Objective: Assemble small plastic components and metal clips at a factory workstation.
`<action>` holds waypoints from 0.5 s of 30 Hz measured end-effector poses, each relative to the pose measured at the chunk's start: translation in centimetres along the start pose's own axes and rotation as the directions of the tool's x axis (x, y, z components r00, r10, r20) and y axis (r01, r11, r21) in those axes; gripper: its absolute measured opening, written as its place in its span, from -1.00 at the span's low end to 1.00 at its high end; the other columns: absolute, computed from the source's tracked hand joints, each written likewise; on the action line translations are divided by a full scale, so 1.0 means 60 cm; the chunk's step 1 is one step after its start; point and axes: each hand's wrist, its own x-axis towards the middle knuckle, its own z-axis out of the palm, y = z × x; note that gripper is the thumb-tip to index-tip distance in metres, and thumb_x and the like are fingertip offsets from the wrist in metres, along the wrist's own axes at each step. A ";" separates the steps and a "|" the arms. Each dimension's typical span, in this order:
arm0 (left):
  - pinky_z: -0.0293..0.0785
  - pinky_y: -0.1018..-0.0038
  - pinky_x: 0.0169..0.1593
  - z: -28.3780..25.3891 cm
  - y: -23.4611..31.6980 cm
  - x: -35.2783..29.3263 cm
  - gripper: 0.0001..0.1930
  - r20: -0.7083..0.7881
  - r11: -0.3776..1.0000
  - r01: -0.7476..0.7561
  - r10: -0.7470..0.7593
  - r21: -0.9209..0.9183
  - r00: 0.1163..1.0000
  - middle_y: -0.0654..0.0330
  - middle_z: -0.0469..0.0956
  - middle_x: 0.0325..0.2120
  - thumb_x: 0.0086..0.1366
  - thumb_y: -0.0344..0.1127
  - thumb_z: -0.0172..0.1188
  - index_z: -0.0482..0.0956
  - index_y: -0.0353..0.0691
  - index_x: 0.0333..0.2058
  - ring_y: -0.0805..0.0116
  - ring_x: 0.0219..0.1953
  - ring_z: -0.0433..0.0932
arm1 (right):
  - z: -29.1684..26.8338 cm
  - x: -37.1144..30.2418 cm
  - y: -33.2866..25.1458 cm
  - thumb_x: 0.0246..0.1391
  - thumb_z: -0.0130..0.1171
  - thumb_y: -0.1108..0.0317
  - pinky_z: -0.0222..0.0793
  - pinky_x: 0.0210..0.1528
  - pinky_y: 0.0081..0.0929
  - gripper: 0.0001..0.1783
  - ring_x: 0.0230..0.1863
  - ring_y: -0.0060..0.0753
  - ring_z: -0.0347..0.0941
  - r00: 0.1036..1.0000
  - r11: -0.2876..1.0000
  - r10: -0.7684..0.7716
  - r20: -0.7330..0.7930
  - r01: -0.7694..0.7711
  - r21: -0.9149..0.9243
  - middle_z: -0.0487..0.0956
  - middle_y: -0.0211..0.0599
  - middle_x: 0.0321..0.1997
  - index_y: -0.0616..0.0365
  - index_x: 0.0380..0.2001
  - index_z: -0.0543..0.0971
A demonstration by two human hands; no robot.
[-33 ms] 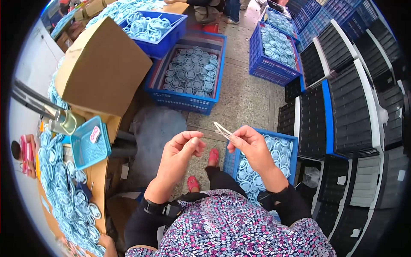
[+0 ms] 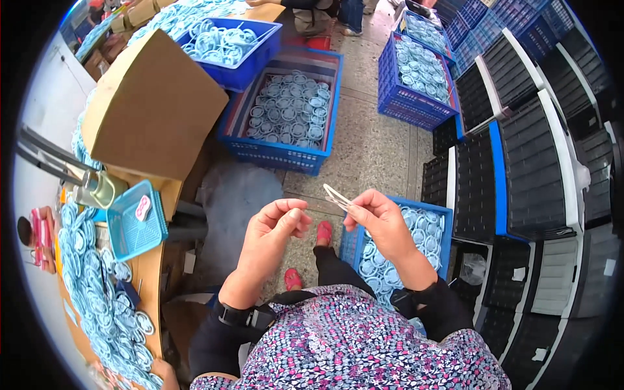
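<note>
My right hand pinches a pale, thin looped band between thumb and fingers, its narrow strands standing up and to the left. My left hand is raised beside it at about the same height, a short gap apart. Its thumb and fingertips are pressed together; anything between them is too small or hidden to make out. Below my right hand, partly covered by it, a blue crate holds many light-blue ring-shaped pieces.
Left, a wooden table carries piled light-blue pieces, a turquoise basket and a cardboard box. Filled blue crates stand ahead. Black crates line the right. Another person's hand shows lower left.
</note>
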 end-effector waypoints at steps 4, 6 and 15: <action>0.47 0.56 -0.18 0.021 0.005 0.089 -0.82 -0.035 0.997 -0.032 0.035 0.076 0.999 0.21 0.61 -0.33 0.38 -0.34 0.10 0.54 -0.27 -0.12 0.53 -0.31 0.53 | -0.060 0.085 -0.006 0.24 0.14 0.40 0.45 -0.22 -0.63 -0.90 -0.31 -0.63 0.51 0.996 0.999 -0.041 0.084 0.041 0.004 0.56 -0.42 -0.35 0.19 -0.28 0.48; 0.46 0.58 -0.18 0.038 0.021 0.140 -0.81 -0.048 0.995 -0.051 0.055 0.083 0.997 0.25 0.61 -0.32 0.36 -0.35 0.13 0.55 -0.28 -0.11 0.56 -0.30 0.53 | -0.086 0.135 -0.021 0.23 0.13 0.42 0.46 -0.20 -0.63 -0.92 -0.30 -0.63 0.51 0.993 0.998 -0.056 0.109 0.058 -0.018 0.56 -0.42 -0.34 0.20 -0.27 0.48; 0.46 0.61 -0.11 0.053 0.056 0.334 -0.86 -0.070 0.969 -0.051 0.070 0.242 0.995 0.33 0.59 -0.30 0.30 -0.45 0.22 0.57 -0.31 -0.18 0.61 -0.25 0.50 | -0.149 0.312 -0.091 0.23 0.14 0.37 0.39 -0.20 -0.66 -0.86 -0.26 -0.71 0.45 0.982 0.984 0.016 0.187 0.017 -0.178 0.57 -0.46 -0.32 0.22 -0.22 0.51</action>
